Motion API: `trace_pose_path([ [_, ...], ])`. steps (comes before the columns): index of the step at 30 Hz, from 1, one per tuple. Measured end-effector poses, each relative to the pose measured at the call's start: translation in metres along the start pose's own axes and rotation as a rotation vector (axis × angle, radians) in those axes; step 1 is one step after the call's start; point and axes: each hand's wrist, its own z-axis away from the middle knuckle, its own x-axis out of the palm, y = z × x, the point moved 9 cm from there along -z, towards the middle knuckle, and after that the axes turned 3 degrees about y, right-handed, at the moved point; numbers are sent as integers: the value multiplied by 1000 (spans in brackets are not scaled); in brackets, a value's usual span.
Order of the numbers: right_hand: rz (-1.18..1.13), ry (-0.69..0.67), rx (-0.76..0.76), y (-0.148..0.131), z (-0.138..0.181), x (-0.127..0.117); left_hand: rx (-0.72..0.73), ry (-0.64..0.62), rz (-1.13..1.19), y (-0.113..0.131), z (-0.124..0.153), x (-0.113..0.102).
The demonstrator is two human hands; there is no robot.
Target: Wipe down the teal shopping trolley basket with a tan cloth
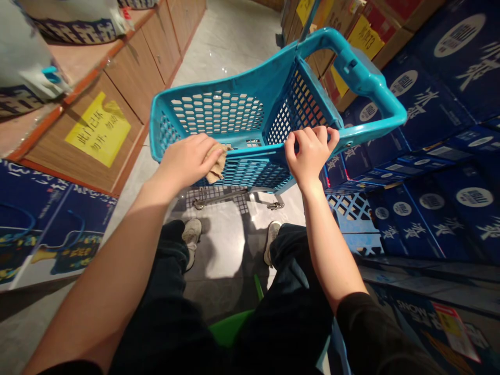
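Note:
A blue plastic shopping cart (pixel 242 83) with lattice sides stands sideways before my knees, its handle toward the right. My left hand (pixel 191 159) presses a crumpled tan cloth (pixel 217 165) against the near rim, toward the cart's left end. Part of the cloth hangs down the outer side; the rest is hidden under the fingers. Farther right, my right hand (pixel 310 151) has its fingers curled over the same rim, close to the handle (pixel 367 86). Inside, the basket shows its bare lattice floor and a hinged flap (pixel 299 104).
Stacked dark blue boxes (pixel 429 203) rise close on the right, with brown cartons (pixel 339 31) behind. Along the left runs a wooden cabinet (pixel 133 52) bearing a yellow paper sign (pixel 99 128) and large bags (pixel 78 21). Something green (pixel 230 328) shows between my legs.

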Motion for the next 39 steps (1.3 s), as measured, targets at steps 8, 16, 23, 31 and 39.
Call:
trace_pose_path([
  [8,29,-10,36,0,-2,2,-47,100,-99,10,11,2],
  [16,39,5,17,4,-1,1,-316,206,-106,-25,10,-6],
  [23,30,-20,62,1,-3,2,-157,192,-45,27,3,8],
  [31,42,-17,23,0,-1,3,-353,172,-14,-18,5,-7],
  [39,37,-12,53,-2,-3,3,-123,178,-18,40,0,10],
])
